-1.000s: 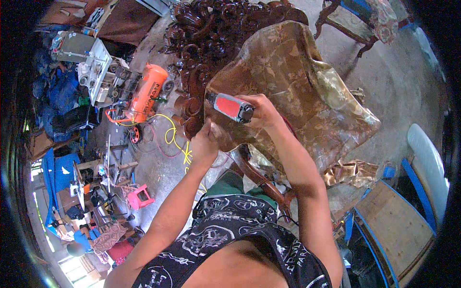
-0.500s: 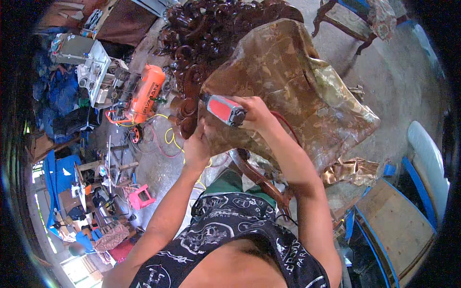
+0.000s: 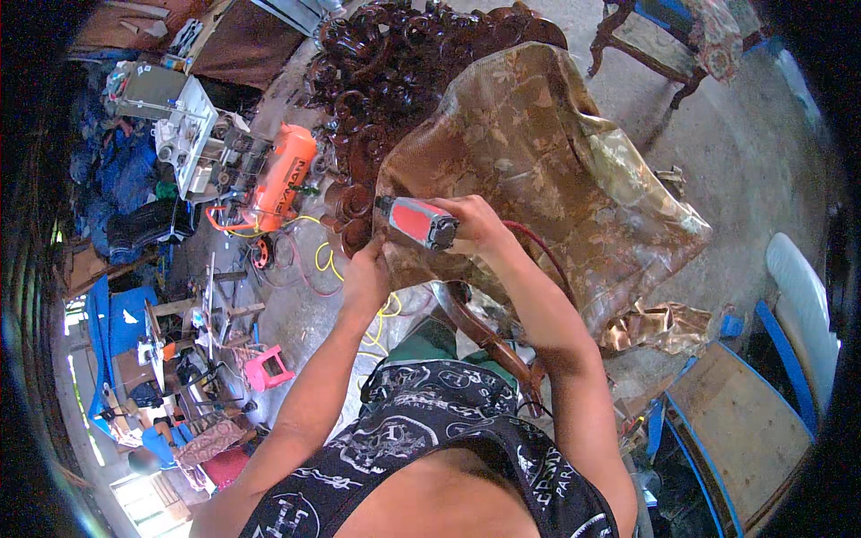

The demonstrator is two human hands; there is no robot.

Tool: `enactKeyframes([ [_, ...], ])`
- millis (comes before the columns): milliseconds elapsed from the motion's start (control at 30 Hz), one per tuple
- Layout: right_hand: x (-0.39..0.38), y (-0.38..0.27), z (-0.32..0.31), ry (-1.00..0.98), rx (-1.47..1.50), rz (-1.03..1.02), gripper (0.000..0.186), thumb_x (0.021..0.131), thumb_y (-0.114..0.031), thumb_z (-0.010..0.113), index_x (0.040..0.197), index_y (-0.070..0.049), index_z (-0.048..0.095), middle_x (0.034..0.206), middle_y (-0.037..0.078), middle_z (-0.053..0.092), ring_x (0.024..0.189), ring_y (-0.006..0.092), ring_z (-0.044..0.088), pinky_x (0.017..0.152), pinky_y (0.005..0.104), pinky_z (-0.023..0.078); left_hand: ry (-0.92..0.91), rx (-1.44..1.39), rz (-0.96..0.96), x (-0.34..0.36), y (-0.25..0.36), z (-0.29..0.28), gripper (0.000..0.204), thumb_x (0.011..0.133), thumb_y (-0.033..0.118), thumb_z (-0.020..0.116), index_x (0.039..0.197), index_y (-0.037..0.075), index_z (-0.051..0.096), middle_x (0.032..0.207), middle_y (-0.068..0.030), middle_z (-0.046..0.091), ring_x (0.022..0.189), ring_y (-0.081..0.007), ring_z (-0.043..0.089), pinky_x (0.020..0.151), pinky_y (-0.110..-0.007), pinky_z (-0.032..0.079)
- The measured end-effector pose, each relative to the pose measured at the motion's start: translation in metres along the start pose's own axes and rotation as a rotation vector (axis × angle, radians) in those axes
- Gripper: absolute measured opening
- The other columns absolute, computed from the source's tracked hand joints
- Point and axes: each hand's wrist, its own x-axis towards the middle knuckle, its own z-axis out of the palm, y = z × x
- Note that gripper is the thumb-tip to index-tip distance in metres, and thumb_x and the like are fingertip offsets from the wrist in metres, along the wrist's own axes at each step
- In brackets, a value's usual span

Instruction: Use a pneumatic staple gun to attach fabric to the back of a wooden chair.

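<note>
My right hand (image 3: 475, 222) is closed around a red and grey air staple gun (image 3: 418, 222), whose nose meets the left edge of a brown-gold floral fabric (image 3: 520, 134). A dark red hose (image 3: 543, 251) runs back from under that hand. The fabric drapes over a carved, glossy dark-wood chair frame (image 3: 359, 161). Just below the nose, my left hand (image 3: 366, 276) is closed on the fabric's edge beside the wood; its fingertips are partly hidden. A curved wooden leg or arm (image 3: 475, 323) of the frame reaches toward my body.
An orange air compressor (image 3: 287, 170) stands left on the concrete floor, with a yellow hose (image 3: 325, 260) looping nearby. Beyond it lie a pink stool (image 3: 267, 368) and cluttered tools. Blue-edged panels (image 3: 735, 412) lean at right. Another wooden frame (image 3: 646, 54) stands at the far right.
The staple gun and my right hand have shifted slightly nearer to me along the fabric's edge. My left hand has slid a little nearer too. The whole view has shifted slightly.
</note>
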Motion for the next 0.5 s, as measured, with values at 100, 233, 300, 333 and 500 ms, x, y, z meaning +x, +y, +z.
enactKeyframes([
  [100, -0.002, -0.001, -0.003, -0.012, -0.011, 0.02, 0.065, 0.056, -0.021, 0.076, 0.12, -0.018, 0.063, 0.094, 0.015, 0.07, 0.08, 0.0368, 0.067, 0.072, 0.0439, 0.055, -0.001, 0.006, -0.033, 0.0, 0.003, 0.005, 0.031, 0.092, 0.01, 0.05, 0.118, 0.004, 0.065, 0.1, -0.0272, 0.065, 0.093, -0.0445, 0.064, 0.079, -0.048, 0.051],
  [233, -0.001, 0.007, 0.0, 0.001, 0.023, -0.032, 0.065, 0.057, -0.022, 0.076, 0.121, -0.018, 0.062, 0.093, 0.015, 0.07, 0.08, 0.0364, 0.067, 0.071, 0.044, 0.055, -0.017, -0.028, 0.002, 0.005, -0.017, 0.029, 0.032, 0.088, 0.007, 0.052, 0.117, 0.004, 0.066, 0.097, -0.0265, 0.066, 0.09, -0.044, 0.065, 0.077, -0.049, 0.052],
  [300, -0.001, 0.004, -0.004, 0.025, 0.014, -0.055, 0.066, 0.058, -0.024, 0.077, 0.121, -0.017, 0.062, 0.092, 0.016, 0.07, 0.08, 0.0364, 0.067, 0.072, 0.0443, 0.054, -0.019, -0.106, 0.026, 0.012, -0.016, 0.035, 0.034, 0.086, 0.005, 0.052, 0.116, 0.004, 0.066, 0.096, -0.0266, 0.066, 0.089, -0.0438, 0.065, 0.076, -0.049, 0.052],
  [333, 0.0, 0.004, -0.006, 0.022, 0.015, -0.055, 0.066, 0.058, -0.024, 0.077, 0.121, -0.017, 0.062, 0.092, 0.016, 0.07, 0.08, 0.0364, 0.067, 0.072, 0.0443, 0.054, -0.054, -0.091, -0.01, 0.014, -0.014, 0.039, 0.033, 0.084, 0.005, 0.055, 0.115, 0.005, 0.066, 0.096, -0.0249, 0.067, 0.09, -0.0411, 0.066, 0.077, -0.046, 0.053],
  [500, 0.001, 0.003, -0.014, -0.018, 0.056, -0.01, 0.066, 0.059, -0.024, 0.077, 0.122, -0.017, 0.063, 0.091, 0.016, 0.069, 0.08, 0.0371, 0.066, 0.073, 0.0445, 0.054, 0.024, -0.096, 0.065, 0.008, -0.005, 0.037, 0.035, 0.083, 0.0, 0.05, 0.114, 0.001, 0.065, 0.097, -0.0258, 0.067, 0.09, -0.0397, 0.067, 0.076, -0.046, 0.054],
])
